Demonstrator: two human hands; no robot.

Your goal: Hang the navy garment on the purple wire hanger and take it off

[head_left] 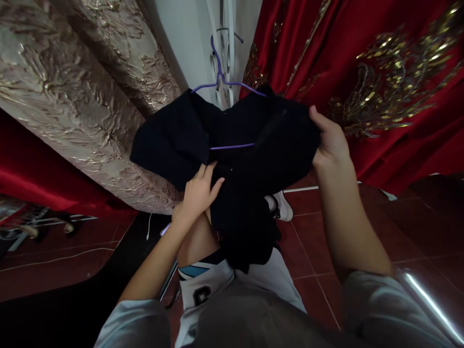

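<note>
There are two hands, a left hand (198, 192) and a right hand (330, 140). There is one dark piece of clothing (232, 159). There is one purple hanger (222, 79). There is one white shoe (283, 206). There is one gold curtain (72, 92) and one red curtain (380, 72).

Red-tiled floor (416, 232), beige embossed curtain (72, 96), red sequined drape (380, 72), white wall (188, 43).
</note>
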